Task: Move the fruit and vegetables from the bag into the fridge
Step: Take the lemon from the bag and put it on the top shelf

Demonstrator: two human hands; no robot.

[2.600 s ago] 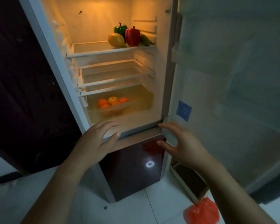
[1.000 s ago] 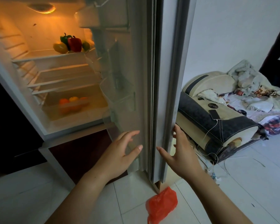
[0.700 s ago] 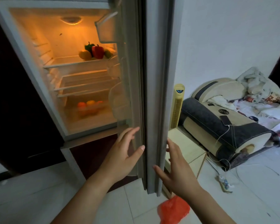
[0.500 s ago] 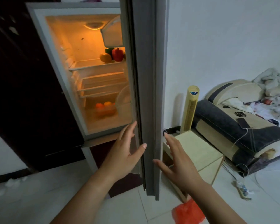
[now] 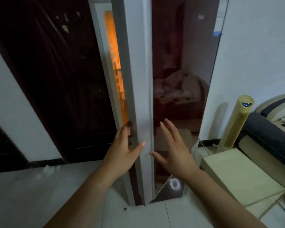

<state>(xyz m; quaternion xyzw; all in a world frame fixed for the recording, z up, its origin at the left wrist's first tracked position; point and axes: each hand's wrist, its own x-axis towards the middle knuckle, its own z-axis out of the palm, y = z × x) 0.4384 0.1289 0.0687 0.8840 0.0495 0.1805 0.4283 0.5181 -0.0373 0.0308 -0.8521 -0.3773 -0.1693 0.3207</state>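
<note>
Fridge door [image 5: 139, 89] nearly shut w/ only a lit sliver showing, fruit & veg hidden inside; left hand [image 5: 122, 152] open, flat vs door's edge, right hand [image 5: 173, 150] spread, gripping nothing, by glossy front; door looks stiff, slick – prob push at edge

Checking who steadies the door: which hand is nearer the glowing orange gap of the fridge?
Left. The left hand lies at the orange gap, fingers on the grey door edge. The right hand hovers across the door, before its dark glossy front.
</note>
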